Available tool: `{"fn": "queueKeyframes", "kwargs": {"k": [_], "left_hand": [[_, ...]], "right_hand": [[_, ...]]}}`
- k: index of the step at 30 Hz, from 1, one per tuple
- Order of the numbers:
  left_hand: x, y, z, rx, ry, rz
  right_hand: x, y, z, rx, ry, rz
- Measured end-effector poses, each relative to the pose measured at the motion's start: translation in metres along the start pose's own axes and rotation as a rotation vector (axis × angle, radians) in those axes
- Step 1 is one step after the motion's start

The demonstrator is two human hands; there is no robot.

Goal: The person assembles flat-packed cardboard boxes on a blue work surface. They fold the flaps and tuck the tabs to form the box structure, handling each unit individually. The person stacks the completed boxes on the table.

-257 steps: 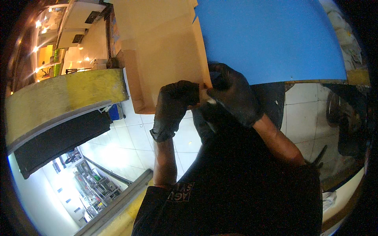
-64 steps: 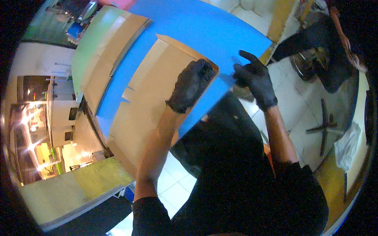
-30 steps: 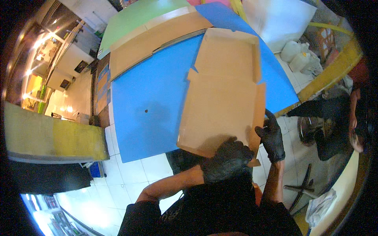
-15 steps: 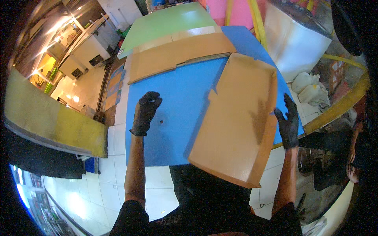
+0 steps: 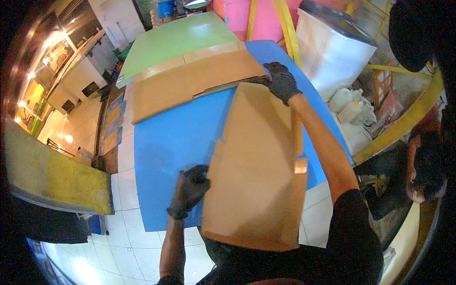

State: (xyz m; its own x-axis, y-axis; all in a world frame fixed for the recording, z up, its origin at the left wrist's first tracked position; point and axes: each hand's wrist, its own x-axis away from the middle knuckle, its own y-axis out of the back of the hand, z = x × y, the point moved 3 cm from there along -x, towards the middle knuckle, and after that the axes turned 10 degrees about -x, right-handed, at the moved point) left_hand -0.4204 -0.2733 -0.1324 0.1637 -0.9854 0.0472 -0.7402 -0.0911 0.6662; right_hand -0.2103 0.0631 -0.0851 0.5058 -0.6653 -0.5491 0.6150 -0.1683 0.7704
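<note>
Noting risks around the cardboard box blank (image 5: pixel 254 183), which lies opened out on the blue tabletop (image 5: pixel 166 145), its near end overhanging the edge in front of the wearer's dark clothing (image 5: pixel 332 261). Left hand (image 5: pixel 190 187), black-gloved: fingers curled inward at the blank's left edge, just below the notch; whether they pinch the board or merely rest by it, cannot tell. Right hand (image 5: pixel 281 83): reaches across to the blank's far right corner, beside the end of the flattened cardboard stack (image 5: pixel 190 78); fingers bunched and pointing down, contact hidden beneath the glove, so no grip confirmed. Main concern: overhang. With so much board beyond the edge, a bump from the body or a light hold on the left could let the blank pivot or tip toward the tiled floor (image 5: pixel 130 230). Second: the far end of the blank lies close against the stack, so a push away could nudge the upper layers askew or slide one board under another. Third: the narrow right-hand flap (image 5: pixel 298 199); if the right forearm, which passes above that side, presses down, the flap may crease off its fold line. Fourth: uneven effort between the hands, near left against far right, would probably twist the sheet and could tear it at the notch.
</note>
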Motion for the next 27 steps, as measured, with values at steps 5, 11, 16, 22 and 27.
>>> {"fn": "queueKeyframes", "kwargs": {"k": [5, 11, 16, 22, 27], "left_hand": [[0.075, 0.047, 0.055, -0.299, 0.086, -0.253], [0.144, 0.058, 0.092, 0.027, 0.247, -0.528], [0.134, 0.056, 0.094, 0.169, 0.327, -0.654], [0.113, 0.058, 0.088, 0.332, 0.315, -0.511], [0.094, 0.051, 0.056, 0.111, 0.332, -0.219]], "right_hand": [[-0.031, -0.067, 0.034, 0.053, 0.235, 0.234], [-0.041, -0.102, 0.057, -0.071, 0.144, 0.357], [-0.051, -0.1, 0.031, -0.087, 0.017, 0.454], [-0.03, -0.099, -0.003, 0.09, 0.2, 0.257], [-0.021, -0.098, 0.01, 0.263, 0.202, 0.215]]}}
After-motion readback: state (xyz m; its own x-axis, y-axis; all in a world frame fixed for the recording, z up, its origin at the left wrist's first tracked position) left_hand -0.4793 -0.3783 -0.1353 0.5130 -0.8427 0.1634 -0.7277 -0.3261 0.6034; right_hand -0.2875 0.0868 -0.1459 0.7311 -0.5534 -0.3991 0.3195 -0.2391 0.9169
